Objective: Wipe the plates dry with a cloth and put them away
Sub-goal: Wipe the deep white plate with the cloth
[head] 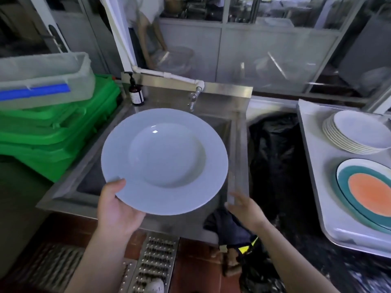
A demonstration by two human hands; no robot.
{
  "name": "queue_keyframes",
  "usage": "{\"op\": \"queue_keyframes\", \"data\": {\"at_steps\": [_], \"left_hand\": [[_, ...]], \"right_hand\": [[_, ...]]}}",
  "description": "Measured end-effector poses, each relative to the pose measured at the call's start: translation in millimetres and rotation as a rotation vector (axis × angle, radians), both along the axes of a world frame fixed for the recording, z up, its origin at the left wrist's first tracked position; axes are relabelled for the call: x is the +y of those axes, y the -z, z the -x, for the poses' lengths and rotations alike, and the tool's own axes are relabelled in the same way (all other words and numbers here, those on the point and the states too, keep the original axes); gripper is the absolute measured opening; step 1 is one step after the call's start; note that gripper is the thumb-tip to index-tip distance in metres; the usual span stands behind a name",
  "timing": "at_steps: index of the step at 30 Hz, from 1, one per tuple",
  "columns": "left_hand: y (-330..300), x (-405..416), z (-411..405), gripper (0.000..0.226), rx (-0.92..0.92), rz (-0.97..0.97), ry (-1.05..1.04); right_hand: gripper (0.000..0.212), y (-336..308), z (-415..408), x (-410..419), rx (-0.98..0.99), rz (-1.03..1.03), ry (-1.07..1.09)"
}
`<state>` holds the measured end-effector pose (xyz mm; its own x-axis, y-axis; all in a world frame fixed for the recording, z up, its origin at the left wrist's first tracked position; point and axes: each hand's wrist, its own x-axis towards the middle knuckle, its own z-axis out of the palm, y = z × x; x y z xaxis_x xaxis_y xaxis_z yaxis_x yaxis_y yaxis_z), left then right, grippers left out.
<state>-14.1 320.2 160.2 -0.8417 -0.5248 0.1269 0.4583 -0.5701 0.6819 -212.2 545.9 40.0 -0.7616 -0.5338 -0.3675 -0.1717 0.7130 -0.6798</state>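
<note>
Left hand (pixel 118 210) has the grip on the white plate (pixel 164 161): thumb over the near-left rim, fingers under it out of sight. Plate is held face-up, slightly tilted, over the steel sink (pixel 232 132). Right hand (pixel 243 206) is open, fingers relaxed, holding nothing, just off the plate's near-right edge and above a dark cloth (pixel 228 227) draped at the sink's front corner. It's motion-blurred, so I can't tell whether it touches either one.

Handling, my read: glazed ceramic, rigid, fairly heavy for a one-hand edge pinch, slick if wet, breaks if dropped on steel or tile. The wide flat rim is the place to hold; a second hand or the cloth under the far side would steady it. The deep centre well will probably hold water.

To the right, the counter (pixel 317 187) carries an orange-and-teal plate (pixel 368 191), and beyond it a stack of white plates (pixel 357 134), the likely put-away spot. Both are cut by the frame edge.

Hard to make out: underside of the held plate, whether it's wet, the sink contents it covers. The black bag (pixel 275 157) beside the sink is too dark to read. Behind the glass, another person's arm (pixel 151 39) is visible.
</note>
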Motion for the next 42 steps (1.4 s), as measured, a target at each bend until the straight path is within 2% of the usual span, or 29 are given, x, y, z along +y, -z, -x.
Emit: {"op": "queue_keyframes", "data": {"at_steps": [2, 3, 6, 10, 13, 16, 18, 20, 22, 25, 27, 29, 33, 35, 36, 37, 40, 42], "left_hand": [[-2, -4, -3, 0.062, 0.020, 0.015, -0.007], [-3, -6, -4, 0.063, 0.024, 0.019, -0.007], [-3, -16, -4, 0.064, 0.067, -0.052, 0.045], [-4, -29, -4, 0.063, 0.052, -0.044, 0.069], [-1, -35, -4, 0.060, 0.021, -0.022, 0.044], [4, -42, -7, 0.059, -0.029, -0.050, 0.031], [5, -46, -8, 0.059, -0.043, -0.064, 0.038], [3, -50, -9, 0.059, -0.050, -0.075, 0.043], [0, -55, -10, 0.060, -0.035, -0.068, 0.050], [-8, -58, -11, 0.060, -0.031, -0.052, 0.053], [-13, -56, -9, 0.058, -0.040, -0.044, 0.071], [-17, -53, -6, 0.061, -0.080, -0.079, 0.073], [-17, -45, 0, 0.071, -0.189, -0.085, 0.049], [-16, -44, 2, 0.064, -0.219, -0.059, 0.044], [-15, -45, 2, 0.056, -0.217, -0.069, 0.043], [-14, -46, 1, 0.051, -0.209, -0.096, 0.042], [-14, -50, 0, 0.046, -0.172, -0.136, 0.063], [-16, -48, 1, 0.051, -0.159, -0.098, 0.103]], "right_hand": [[0.071, 33, -22, 8, 0.119, -0.334, -0.203], [0.073, 41, -32, 9, 0.198, -0.427, -0.254], [0.069, 48, -46, 8, 0.354, -0.482, -0.277], [0.064, 45, -51, 7, 0.349, -0.500, -0.277], [0.055, 41, -51, 3, 0.277, -0.329, -0.160], [0.050, 21, -49, -6, 0.231, -0.091, 0.124], [0.043, -6, -45, -15, 0.151, 0.203, 0.344], [0.036, -46, -42, -28, 0.011, 0.595, 0.500], [0.032, -92, -42, -37, -0.067, 0.869, 0.546], [0.028, -151, -47, -49, -0.045, 1.050, 0.454], [0.031, -179, -53, -63, 0.047, 1.028, 0.338], [0.033, -196, -58, -83, 0.256, 0.874, 0.195], [0.046, -208, -63, -123, 0.727, 0.257, -0.125], [0.051, -211, -67, -137, 0.839, -0.090, -0.224], [0.053, -213, -69, -140, 0.834, -0.176, -0.239], [0.052, -215, -73, -142, 0.802, -0.182, -0.250], [0.038, -214, -92, -149, 0.608, 0.082, -0.379], [0.039, -210, -99, -162, 0.542, 0.211, -0.415]]}}
